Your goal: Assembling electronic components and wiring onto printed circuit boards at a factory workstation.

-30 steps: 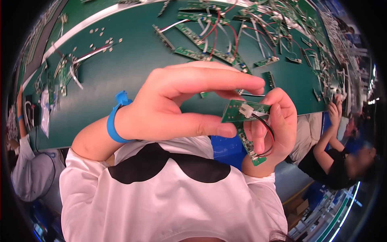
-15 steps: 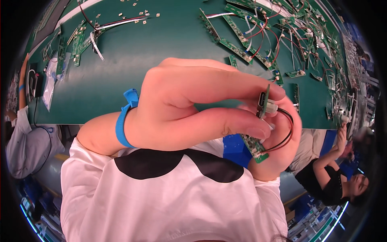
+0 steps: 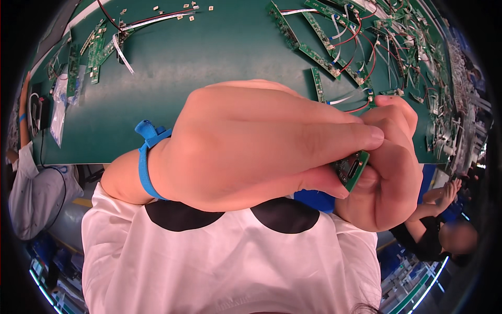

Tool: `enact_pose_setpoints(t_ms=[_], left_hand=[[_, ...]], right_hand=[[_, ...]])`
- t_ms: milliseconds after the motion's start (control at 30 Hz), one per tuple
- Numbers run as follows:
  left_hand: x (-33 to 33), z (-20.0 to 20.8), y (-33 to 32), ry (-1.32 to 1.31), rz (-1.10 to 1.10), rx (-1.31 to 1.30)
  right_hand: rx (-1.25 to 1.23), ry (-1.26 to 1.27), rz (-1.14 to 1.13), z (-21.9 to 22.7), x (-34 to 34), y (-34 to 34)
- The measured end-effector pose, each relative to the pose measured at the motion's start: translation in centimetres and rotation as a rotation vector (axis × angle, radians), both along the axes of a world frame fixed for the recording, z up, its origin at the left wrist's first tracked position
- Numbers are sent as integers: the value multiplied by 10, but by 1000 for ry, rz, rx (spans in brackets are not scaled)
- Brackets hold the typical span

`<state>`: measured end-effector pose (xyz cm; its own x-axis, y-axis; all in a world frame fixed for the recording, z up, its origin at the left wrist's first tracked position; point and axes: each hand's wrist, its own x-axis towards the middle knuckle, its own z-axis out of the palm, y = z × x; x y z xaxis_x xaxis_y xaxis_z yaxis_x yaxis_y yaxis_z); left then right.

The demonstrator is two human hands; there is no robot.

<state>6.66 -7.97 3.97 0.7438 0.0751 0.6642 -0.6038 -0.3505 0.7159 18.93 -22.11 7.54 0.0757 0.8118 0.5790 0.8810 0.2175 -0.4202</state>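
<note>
My left hand [image 3: 256,144], with a blue strap on its wrist, pinches a small green circuit board [image 3: 354,171] between thumb and fingers. The board is tilted, and a slot-shaped port shows at its end. Curled against it from the right is my right hand [image 3: 389,167], fingers bent and thumb at the board's edge. The fingers of both hands cover most of the board and whatever wires it has. Just beyond my hands, a narrow green board [image 3: 317,85] lies on the green table [image 3: 172,99].
Many boards joined by red, black and white wires [image 3: 387,47] crowd the far right. More boards [image 3: 97,52], a clear plastic bag [image 3: 60,104] and a black box [image 3: 41,111] are at the left. Small pale pieces [image 3: 180,17] lie at the back. People sit on both sides.
My right hand has come up from behind to the right, its fingers now curled at the board. The board has turned and dropped slightly, and its red and black wires are out of sight.
</note>
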Motion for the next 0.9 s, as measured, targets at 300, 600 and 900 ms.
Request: enact_pose_setpoints(t_ms=[300, 600, 900], left_hand=[[-5, 7, 1, 33, 90, 123], [-10, 6, 0, 48, 149, 210], [-2, 20, 11, 200, 58, 255]], right_hand=[[-51, -23, 122, 8, 8, -3], [-171, 69, 148, 6, 5, -9], [-7, 209, 154, -9, 7, -3]])
